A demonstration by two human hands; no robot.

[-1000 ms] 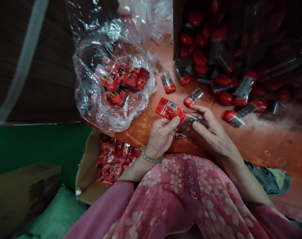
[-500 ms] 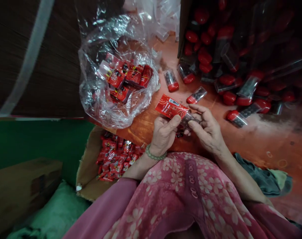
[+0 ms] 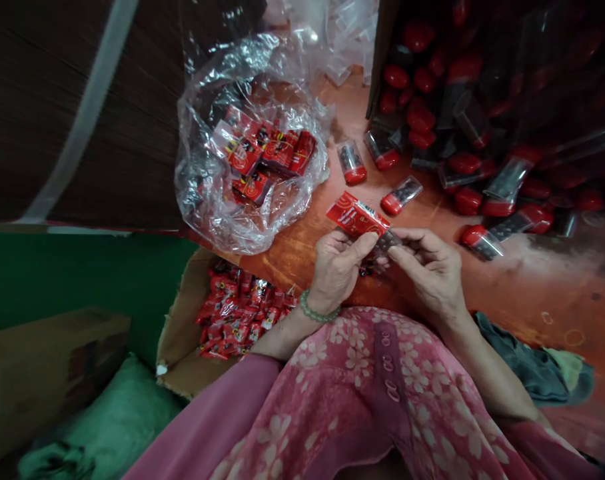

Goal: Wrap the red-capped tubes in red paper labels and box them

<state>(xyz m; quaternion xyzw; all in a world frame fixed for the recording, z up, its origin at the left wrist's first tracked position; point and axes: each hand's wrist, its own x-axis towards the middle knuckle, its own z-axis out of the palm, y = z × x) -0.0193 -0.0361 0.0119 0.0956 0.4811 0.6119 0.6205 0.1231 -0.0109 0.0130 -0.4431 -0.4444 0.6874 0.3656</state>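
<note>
Between my two hands is a red printed packet (image 3: pixel 356 215), with a clear section full of dark pellets at its right end. My left hand (image 3: pixel 340 263), a green bead bracelet on its wrist, grips the packet from below with the thumb on top. At the pellet end, my right hand (image 3: pixel 430 263) pinches the packet between thumb and fingers. Just beyond the packet lies a clear container with a red cap (image 3: pixel 401 195), and two similar ones stand farther back. Small dark bits show under the hands, partly hidden.
A clear plastic bag (image 3: pixel 202 193) holding flat red packets sits on the orange table (image 3: pixel 292 260). Below it, a cardboard box (image 3: pixel 177 333) contains many red packets. Red-capped containers (image 3: pixel 512 173) heap at the back right. A dark cloth (image 3: pixel 522 363) lies right of my lap.
The camera view has shifted, so the scene sits slightly farther right. My right fingers have curled in closer at the pellet end; both hands keep hold of the packet.
</note>
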